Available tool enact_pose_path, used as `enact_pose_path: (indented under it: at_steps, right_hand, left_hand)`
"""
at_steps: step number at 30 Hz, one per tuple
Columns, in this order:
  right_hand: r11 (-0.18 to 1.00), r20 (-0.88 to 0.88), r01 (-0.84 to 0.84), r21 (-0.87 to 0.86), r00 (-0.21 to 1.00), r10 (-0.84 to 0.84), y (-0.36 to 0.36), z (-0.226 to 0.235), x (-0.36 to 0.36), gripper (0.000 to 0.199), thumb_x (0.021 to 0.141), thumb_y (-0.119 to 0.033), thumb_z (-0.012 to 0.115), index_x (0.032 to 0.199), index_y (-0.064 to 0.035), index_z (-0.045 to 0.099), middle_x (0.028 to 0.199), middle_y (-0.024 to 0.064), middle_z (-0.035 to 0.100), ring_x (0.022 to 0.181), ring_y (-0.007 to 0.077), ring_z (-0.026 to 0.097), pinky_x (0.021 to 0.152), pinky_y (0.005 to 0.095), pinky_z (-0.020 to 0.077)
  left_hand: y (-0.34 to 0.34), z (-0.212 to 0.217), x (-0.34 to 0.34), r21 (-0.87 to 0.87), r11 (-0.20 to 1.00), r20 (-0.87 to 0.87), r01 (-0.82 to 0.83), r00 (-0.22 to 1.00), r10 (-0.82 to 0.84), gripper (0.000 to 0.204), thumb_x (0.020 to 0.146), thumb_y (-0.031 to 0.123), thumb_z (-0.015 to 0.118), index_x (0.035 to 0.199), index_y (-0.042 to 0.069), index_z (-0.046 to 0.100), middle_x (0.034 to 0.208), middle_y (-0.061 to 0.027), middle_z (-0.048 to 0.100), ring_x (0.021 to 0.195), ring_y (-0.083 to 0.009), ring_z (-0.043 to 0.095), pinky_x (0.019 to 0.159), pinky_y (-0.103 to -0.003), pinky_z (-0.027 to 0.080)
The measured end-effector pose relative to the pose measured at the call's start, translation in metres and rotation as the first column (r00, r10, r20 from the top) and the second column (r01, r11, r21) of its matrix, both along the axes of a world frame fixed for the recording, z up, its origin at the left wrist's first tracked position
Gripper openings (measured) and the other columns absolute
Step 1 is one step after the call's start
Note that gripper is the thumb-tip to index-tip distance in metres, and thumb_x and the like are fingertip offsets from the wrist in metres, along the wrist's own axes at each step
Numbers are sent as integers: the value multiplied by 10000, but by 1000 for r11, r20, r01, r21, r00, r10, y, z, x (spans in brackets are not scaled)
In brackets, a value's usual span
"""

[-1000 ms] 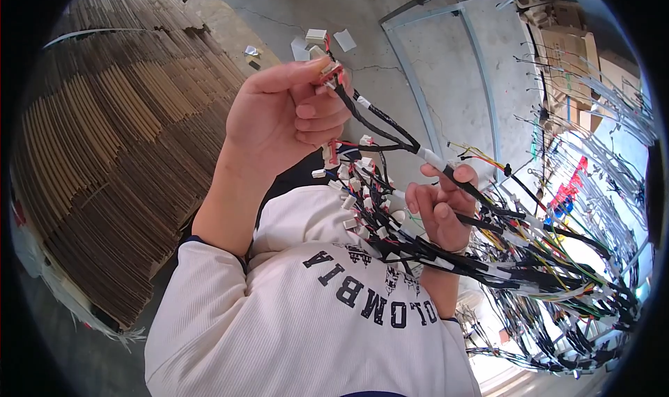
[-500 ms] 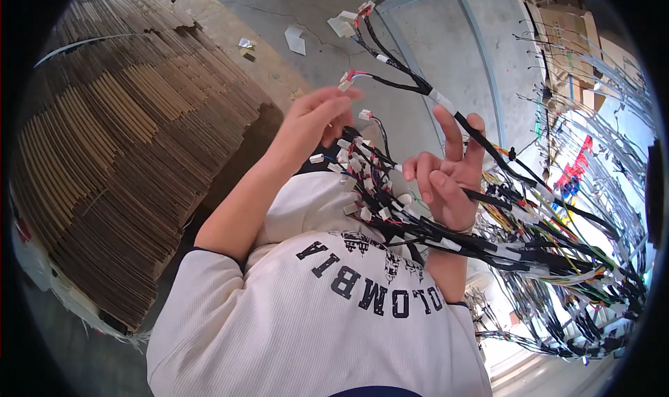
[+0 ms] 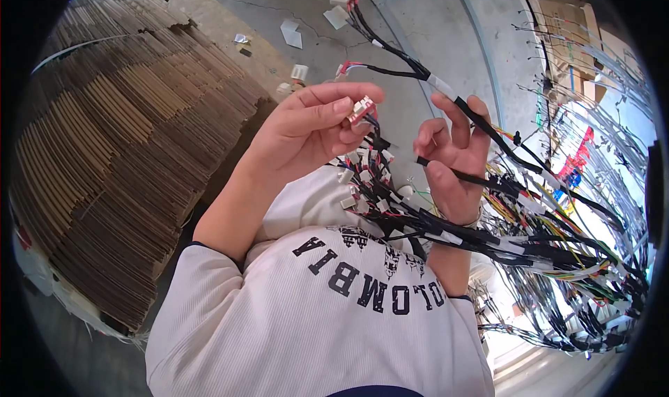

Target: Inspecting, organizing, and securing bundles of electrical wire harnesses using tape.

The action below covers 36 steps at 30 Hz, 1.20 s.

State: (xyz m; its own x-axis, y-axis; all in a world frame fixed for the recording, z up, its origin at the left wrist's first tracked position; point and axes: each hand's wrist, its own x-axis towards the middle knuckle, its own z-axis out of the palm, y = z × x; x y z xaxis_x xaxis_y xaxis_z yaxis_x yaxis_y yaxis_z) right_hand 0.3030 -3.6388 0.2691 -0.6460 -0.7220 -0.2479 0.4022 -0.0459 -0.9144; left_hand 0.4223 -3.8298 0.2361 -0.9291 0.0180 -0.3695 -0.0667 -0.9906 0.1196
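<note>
Between the thumb and fingers of my left hand (image 3: pixel 303 128) is a white-and-red plug connector (image 3: pixel 362 109), with dark wires running down from it. My right hand (image 3: pixel 456 156) is partly curled around a wire harness (image 3: pixel 516 184); one black taped branch passes under its thumb. A second branch (image 3: pixel 491 131) threads between its raised fingers and forks toward the top, ending in white-and-red connectors (image 3: pixel 346 0). Below both hands, in front of my shirt, hangs a bundle of harness ends (image 3: pixel 369 181) with many small white connectors.
Tall stacks of flattened cardboard (image 3: pixel 118 160) fill the left side. On the right hang dense harnesses and loose wires (image 3: pixel 557 313), with cardboard boxes (image 3: pixel 564 34) behind. A grey metal frame (image 3: pixel 481 41) and paper scraps (image 3: pixel 291 33) lie on the concrete floor.
My left hand, blurred earlier, has turned and now pinches a connector. My right hand's fingers have shifted slightly, still around the harness. The forked branch ends have moved slightly left and up.
</note>
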Motion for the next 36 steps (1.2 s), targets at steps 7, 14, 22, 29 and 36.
enact_pose_path:
  at_steps: [7,14,22,29,36]
  right_hand:
    - [997,41,-3,-81,999,6,-6,5,1,807,821,-152,691,1459,-119,199,1416,176,368,937,206,527,692,341,503]
    - [984,95,7,-178,995,10,-7,6,1,753,828,-53,678,1423,-98,219,1392,228,382,979,200,552,823,337,542]
    - [968,4,-67,-240,998,70,-8,-1,0,740,795,2,708,1384,-80,267,1364,240,402,956,204,566,853,367,552]
    - [993,-79,9,-120,997,-19,-16,0,-5,681,860,-127,675,1402,-91,264,1370,238,384,915,196,532,766,385,558]
    - [984,-14,64,-166,998,-67,-18,-1,-4,668,844,-80,693,1376,-77,289,1327,233,422,920,197,564,798,405,578]
  left_hand:
    - [-3,11,-1,65,997,-120,-40,992,48,362,940,116,546,1244,-76,506,966,-148,548,686,-101,484,544,-217,447]
    - [-3,14,-3,122,990,-152,-64,985,83,365,953,123,527,1264,-66,494,938,-107,514,691,-92,473,534,-206,460]
    - [-9,23,-7,-135,982,-62,-129,991,122,396,995,185,459,1301,-64,469,898,-112,554,677,-104,500,552,-223,443]
    - [-20,-15,30,-836,548,298,-18,824,482,354,994,291,424,908,12,625,636,-40,544,503,-94,468,454,-206,337]
    - [11,-41,17,-261,965,456,-1,881,124,341,1005,254,414,1172,12,586,928,-109,654,722,-125,585,615,-264,492]
